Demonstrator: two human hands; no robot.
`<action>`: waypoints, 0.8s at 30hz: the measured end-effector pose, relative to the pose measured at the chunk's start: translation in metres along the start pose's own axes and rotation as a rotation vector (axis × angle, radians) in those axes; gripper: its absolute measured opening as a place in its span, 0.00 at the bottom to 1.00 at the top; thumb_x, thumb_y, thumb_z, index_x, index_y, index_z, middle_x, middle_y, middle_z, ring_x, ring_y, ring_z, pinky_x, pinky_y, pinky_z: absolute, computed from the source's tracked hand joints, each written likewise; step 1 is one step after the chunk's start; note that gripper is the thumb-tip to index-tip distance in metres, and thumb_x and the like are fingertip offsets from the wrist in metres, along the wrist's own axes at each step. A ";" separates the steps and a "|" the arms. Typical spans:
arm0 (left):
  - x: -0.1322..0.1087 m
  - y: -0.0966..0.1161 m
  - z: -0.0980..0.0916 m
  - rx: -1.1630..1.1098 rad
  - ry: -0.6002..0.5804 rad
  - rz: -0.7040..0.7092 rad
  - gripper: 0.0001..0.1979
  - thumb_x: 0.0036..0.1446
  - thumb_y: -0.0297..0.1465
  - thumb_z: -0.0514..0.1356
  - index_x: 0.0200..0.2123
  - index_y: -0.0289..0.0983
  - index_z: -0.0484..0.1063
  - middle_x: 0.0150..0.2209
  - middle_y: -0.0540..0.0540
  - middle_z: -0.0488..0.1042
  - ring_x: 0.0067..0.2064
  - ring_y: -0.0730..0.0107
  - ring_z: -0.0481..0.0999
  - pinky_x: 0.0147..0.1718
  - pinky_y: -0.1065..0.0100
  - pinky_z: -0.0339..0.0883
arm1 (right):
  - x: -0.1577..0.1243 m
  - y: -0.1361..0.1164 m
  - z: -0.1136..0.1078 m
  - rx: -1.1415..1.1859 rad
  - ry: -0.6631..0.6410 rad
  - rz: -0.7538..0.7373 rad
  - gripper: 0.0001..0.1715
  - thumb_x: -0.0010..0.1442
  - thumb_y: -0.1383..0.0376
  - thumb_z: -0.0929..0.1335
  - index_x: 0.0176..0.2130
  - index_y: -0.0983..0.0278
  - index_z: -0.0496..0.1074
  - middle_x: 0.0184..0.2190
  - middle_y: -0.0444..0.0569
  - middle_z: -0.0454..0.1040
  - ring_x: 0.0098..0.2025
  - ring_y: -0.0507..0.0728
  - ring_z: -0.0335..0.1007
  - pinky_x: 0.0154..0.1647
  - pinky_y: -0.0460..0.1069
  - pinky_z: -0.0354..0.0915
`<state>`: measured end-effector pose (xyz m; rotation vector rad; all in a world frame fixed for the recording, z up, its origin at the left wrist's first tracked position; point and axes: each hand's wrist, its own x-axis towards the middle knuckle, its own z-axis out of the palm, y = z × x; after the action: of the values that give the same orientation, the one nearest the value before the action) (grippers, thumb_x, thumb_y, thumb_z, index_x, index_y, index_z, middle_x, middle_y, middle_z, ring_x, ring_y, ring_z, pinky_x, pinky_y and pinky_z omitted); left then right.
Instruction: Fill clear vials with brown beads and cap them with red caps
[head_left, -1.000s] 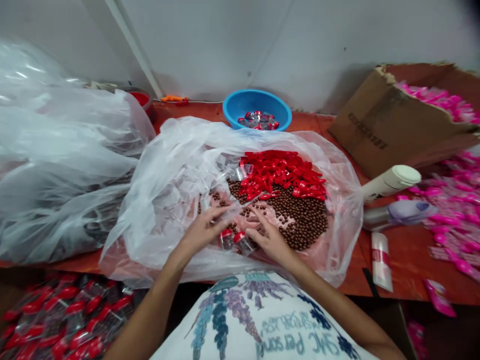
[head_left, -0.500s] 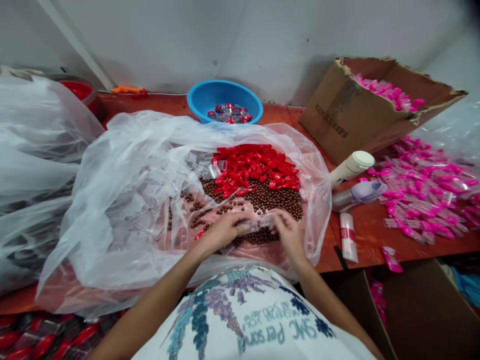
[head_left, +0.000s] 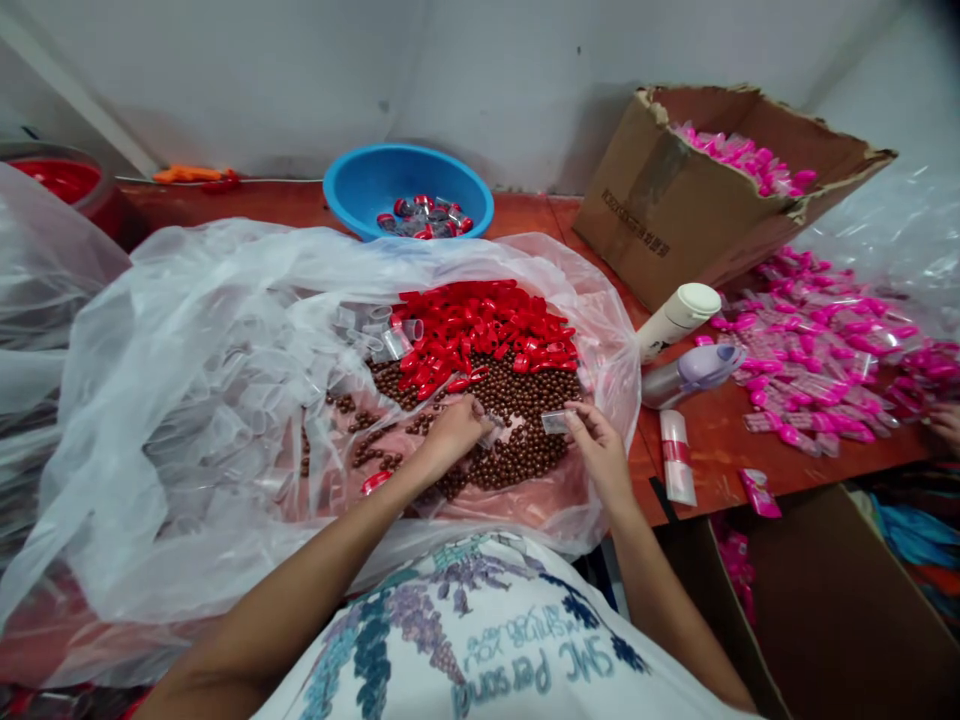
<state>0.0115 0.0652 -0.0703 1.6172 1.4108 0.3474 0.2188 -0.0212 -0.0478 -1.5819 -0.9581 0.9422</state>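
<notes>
The person's right hand (head_left: 602, 452) has its grip clamped on a small clear cup (head_left: 555, 422), thumb and fingers closed at one end of it, holding it out over the brown beads (head_left: 517, 460). The left hand (head_left: 456, 428) sits just beside it, fingertips bent down close together among the same beads; something clear blurs there, and I cannot tell whether that grip is closed on it. The beads lie spread over thin plastic sheeting (head_left: 247, 240) on the reddish surface (head_left: 529, 215), with a heap of glossy red pieces (head_left: 480, 330) along their far edge and a jumble of clear plastic pieces (head_left: 244, 395) to the left. Beyond the sheeting stands a blue basin (head_left: 360, 190) holding little red-capped containers (head_left: 427, 215). Over to the right I see a tilted cardboard box (head_left: 637, 215) with pink items inside, a pale bottle (head_left: 679, 322) leaning near a purple-topped one (head_left: 694, 375), and a broad spread of pink pieces (head_left: 825, 350). At the far right edge, another person's hand (head_left: 946, 425) just shows.
</notes>
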 end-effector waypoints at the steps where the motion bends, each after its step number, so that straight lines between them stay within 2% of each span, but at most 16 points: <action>1: 0.002 0.001 0.001 -0.032 0.009 0.001 0.08 0.47 0.32 0.60 0.32 0.37 0.66 0.24 0.52 0.69 0.24 0.71 0.68 0.23 0.72 0.56 | 0.000 0.002 0.000 -0.002 -0.004 0.000 0.23 0.56 0.52 0.67 0.46 0.62 0.71 0.39 0.48 0.73 0.29 0.52 0.66 0.27 0.46 0.64; 6: 0.019 0.012 0.011 -0.173 0.066 0.040 0.11 0.50 0.34 0.61 0.35 0.37 0.65 0.23 0.53 0.69 0.23 0.73 0.68 0.24 0.72 0.57 | 0.003 0.008 -0.005 0.002 0.000 0.003 0.23 0.57 0.52 0.67 0.47 0.62 0.70 0.40 0.49 0.73 0.32 0.53 0.68 0.31 0.47 0.67; 10: 0.035 0.020 0.021 -0.237 0.112 0.092 0.13 0.48 0.33 0.63 0.36 0.37 0.65 0.24 0.53 0.70 0.25 0.72 0.70 0.25 0.73 0.58 | 0.002 0.014 -0.004 -0.006 -0.029 0.049 0.24 0.56 0.52 0.67 0.48 0.61 0.69 0.38 0.48 0.74 0.33 0.54 0.70 0.32 0.48 0.69; 14: 0.047 0.021 0.031 -0.344 0.147 0.137 0.14 0.46 0.32 0.64 0.37 0.37 0.67 0.24 0.52 0.71 0.26 0.71 0.72 0.27 0.72 0.62 | 0.001 0.024 -0.002 -0.058 -0.064 0.063 0.23 0.56 0.52 0.67 0.48 0.60 0.69 0.41 0.49 0.74 0.38 0.57 0.72 0.35 0.49 0.69; 19: 0.054 0.016 0.039 -0.697 0.018 0.087 0.20 0.45 0.33 0.66 0.43 0.37 0.69 0.26 0.52 0.72 0.26 0.71 0.73 0.26 0.70 0.67 | -0.001 0.025 -0.001 -0.124 -0.068 -0.015 0.20 0.58 0.55 0.66 0.47 0.60 0.70 0.42 0.49 0.74 0.42 0.57 0.71 0.44 0.52 0.67; 24: 0.048 0.017 0.032 -0.948 -0.076 0.053 0.22 0.41 0.29 0.68 0.43 0.34 0.72 0.33 0.48 0.75 0.30 0.73 0.75 0.31 0.69 0.70 | -0.002 0.017 0.002 -0.159 -0.077 -0.040 0.19 0.58 0.56 0.67 0.47 0.60 0.71 0.44 0.49 0.74 0.44 0.57 0.70 0.48 0.52 0.65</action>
<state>0.0594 0.0945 -0.0908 0.8643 0.9074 0.8266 0.2179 -0.0253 -0.0643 -1.6619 -1.1378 0.9236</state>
